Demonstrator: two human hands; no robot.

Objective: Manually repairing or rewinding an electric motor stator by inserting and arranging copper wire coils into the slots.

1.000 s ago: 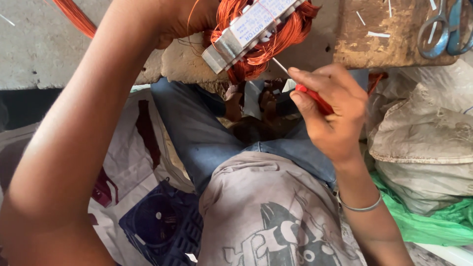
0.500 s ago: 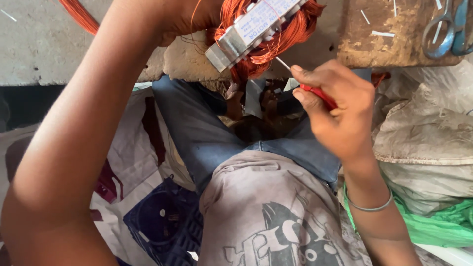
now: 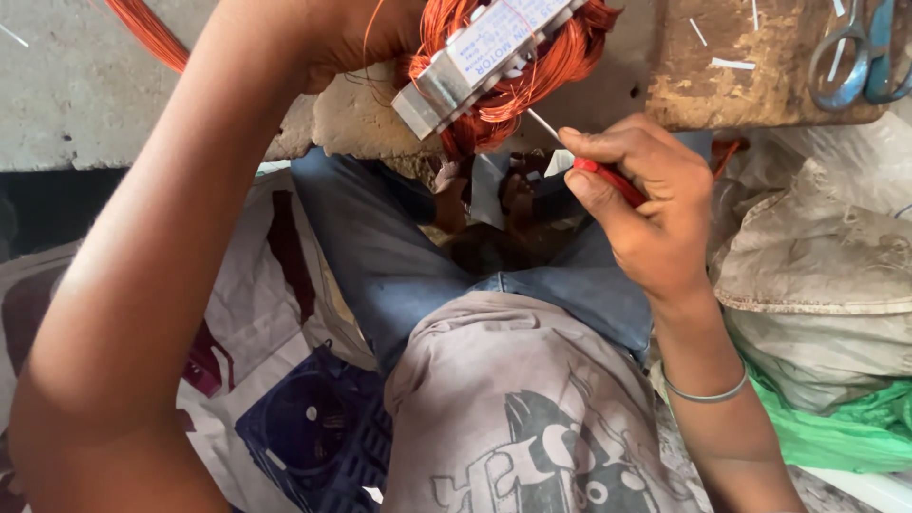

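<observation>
Left hand (image 3: 351,38) is clenched on one grey metal motor core wound with orange copper wire (image 3: 494,57), its long axis tilted up to the right over the concrete counter (image 3: 76,104). Right hand (image 3: 646,209) has its fingers gripping one red-handled thin screwdriver (image 3: 594,169), tip pointing up-left into the windings. One pair of blue-handled scissors (image 3: 860,52) far right.

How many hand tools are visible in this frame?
2: a red-handled screwdriver in the right hand, tip at the motor stator, and scissors on the wooden block, top right. Others may lie outside the frame.

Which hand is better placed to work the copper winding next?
Right. The right hand grips the red-handled thin metal tool, tip at the orange copper-wire coil; the left hand is busy steadying it.
</observation>
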